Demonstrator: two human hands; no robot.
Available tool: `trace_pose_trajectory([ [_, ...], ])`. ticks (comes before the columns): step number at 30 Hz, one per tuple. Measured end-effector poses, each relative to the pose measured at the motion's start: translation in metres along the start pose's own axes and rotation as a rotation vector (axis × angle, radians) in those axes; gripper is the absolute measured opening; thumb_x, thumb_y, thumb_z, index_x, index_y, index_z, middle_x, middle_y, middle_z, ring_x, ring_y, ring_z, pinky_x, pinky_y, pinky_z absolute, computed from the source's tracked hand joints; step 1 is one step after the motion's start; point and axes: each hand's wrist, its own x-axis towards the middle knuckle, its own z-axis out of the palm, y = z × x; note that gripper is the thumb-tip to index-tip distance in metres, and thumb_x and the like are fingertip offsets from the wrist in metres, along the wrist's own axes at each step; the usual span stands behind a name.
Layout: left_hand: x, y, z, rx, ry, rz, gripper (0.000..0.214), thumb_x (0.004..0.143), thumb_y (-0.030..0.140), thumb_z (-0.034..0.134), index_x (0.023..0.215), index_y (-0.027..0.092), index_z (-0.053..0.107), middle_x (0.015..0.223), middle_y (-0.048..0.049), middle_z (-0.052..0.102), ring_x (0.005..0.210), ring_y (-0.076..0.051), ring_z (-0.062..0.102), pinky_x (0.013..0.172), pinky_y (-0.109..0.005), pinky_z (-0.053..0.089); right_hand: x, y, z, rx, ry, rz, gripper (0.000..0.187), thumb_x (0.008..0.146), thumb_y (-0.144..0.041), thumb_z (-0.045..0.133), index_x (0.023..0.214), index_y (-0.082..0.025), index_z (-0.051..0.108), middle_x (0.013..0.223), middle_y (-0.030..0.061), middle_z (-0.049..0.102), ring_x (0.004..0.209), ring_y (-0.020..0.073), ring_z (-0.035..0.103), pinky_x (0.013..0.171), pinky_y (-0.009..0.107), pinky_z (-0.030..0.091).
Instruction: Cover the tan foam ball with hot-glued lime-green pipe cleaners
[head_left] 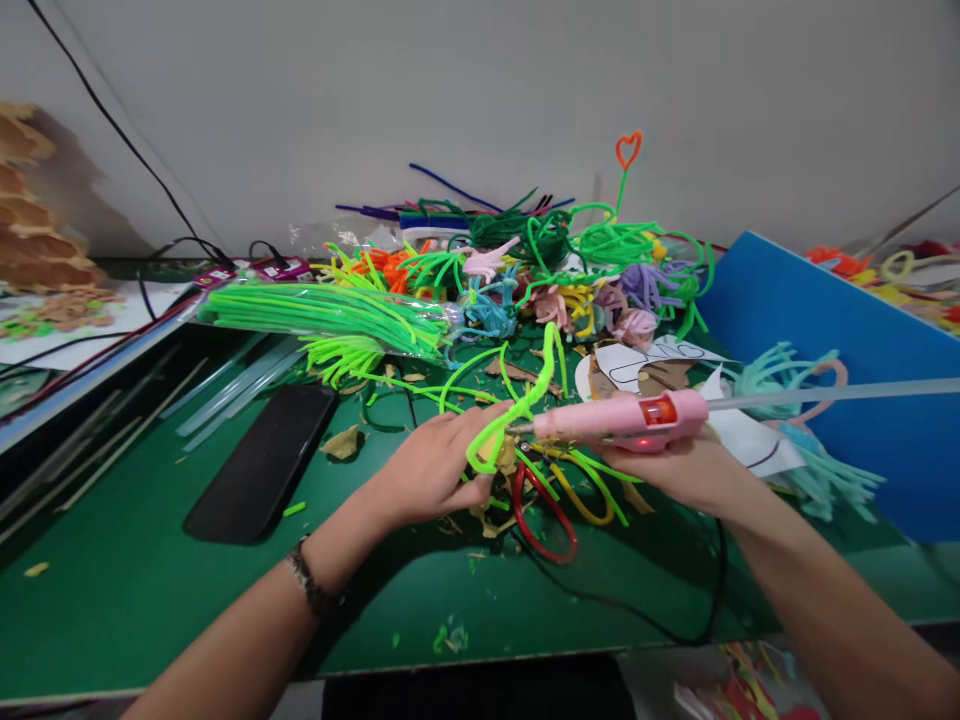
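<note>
My right hand (686, 470) is closed round a pink glue gun (622, 418), held level with its nozzle pointing left and a clear glue stick (825, 394) sticking out the back. My left hand (435, 465) pinches a bent lime-green pipe cleaner (517, 405) right at the nozzle tip. Red-handled scissors (544, 515) lie on the green table (150, 590) just below both hands.
A heap of coloured pipe cleaners (555, 260) fills the back of the table. A bag of lime pipe cleaners (322, 315) lies at the left. A black phone (262, 460) rests left of my hands. A blue board (847, 390) stands at the right. Glue sticks (225, 385) lie nearby.
</note>
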Motion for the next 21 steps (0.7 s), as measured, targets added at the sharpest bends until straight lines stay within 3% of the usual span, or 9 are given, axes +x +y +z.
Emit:
trace_pose_trajectory([
  [4, 0.001, 0.001, -0.001, 0.01, -0.006, 0.002, 0.054, 0.078, 0.024, 0.035, 0.13, 0.008, 0.033, 0.113, -0.0175, 0.06, 0.095, -0.027, 0.06, 0.078, -0.038, 0.048, 0.001, 0.002, 0.0, -0.006, -0.017, 0.012, 0.015, 0.063, -0.035, 0.06, 0.066, -0.022, 0.067, 0.07, 0.0032, 0.069, 0.07, 0.027, 0.066, 0.06, 0.039, 0.055],
  [12, 0.0, -0.002, 0.001, 0.048, 0.0, 0.026, 0.058, 0.076, 0.026, 0.036, 0.132, 0.011, 0.029, 0.102, -0.0133, 0.063, 0.086, -0.026, 0.06, 0.073, -0.038, 0.048, 0.003, 0.01, 0.002, 0.001, 0.054, -0.089, 0.015, 0.062, -0.037, 0.058, 0.061, -0.022, 0.062, 0.059, -0.0002, 0.066, 0.057, 0.0203, 0.063, 0.047, 0.03, 0.051],
  [21, -0.001, -0.003, 0.003, 0.039, 0.014, 0.001, 0.059, 0.072, 0.026, 0.04, 0.128, 0.012, 0.03, 0.097, -0.0116, 0.065, 0.081, -0.025, 0.062, 0.073, -0.038, 0.048, 0.007, 0.009, 0.0, 0.042, 0.018, -0.052, 0.016, 0.058, -0.038, 0.06, 0.059, -0.022, 0.062, 0.058, -0.0003, 0.065, 0.056, 0.0201, 0.063, 0.046, 0.028, 0.051],
])
